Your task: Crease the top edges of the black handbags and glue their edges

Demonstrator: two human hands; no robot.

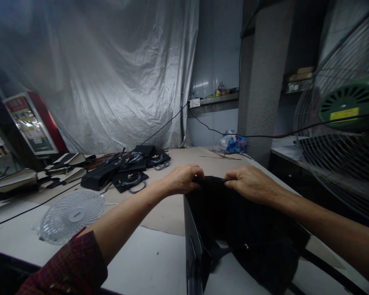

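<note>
Left hand (186,179) and right hand (250,183) pinch black bag (217,213) by its top rim, near table (160,256) right edge. Keep tension even; avoid skewing.

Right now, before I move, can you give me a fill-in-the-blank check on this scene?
The left grip and right grip both hold an item coloured ___.
The small white fan on the table is beside the ___ forearm.
The motor housing of the large fan is coloured ___.

Missing words: black; left; green.
</note>
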